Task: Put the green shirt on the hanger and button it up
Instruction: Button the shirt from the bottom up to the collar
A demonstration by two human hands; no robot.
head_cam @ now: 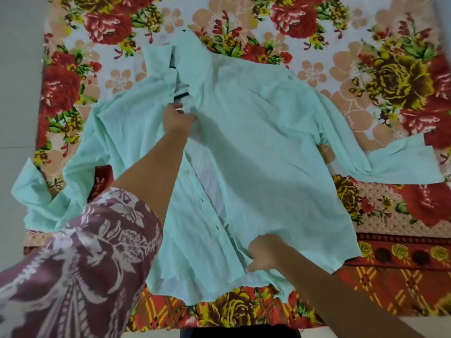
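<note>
A pale mint-green shirt (256, 147) lies spread on a flowered bedsheet, collar at the far end, sleeves out to both sides. Its front stands partly open down the middle, showing a white lining and a row of small dark buttons. Just below the collar a dark piece of the hanger (181, 94) shows inside the neck opening; the rest of it is hidden under cloth. My left hand (179, 118) pinches the front edge of the shirt near the neck. My right hand (264, 252) grips the right front panel close to the hem.
The flowered bedsheet (380, 76) covers the whole surface under the shirt. Pale floor (17, 93) shows along the left. The shirt's right sleeve (390, 164) reaches toward the right edge and the left sleeve (44, 189) lies bunched at the left.
</note>
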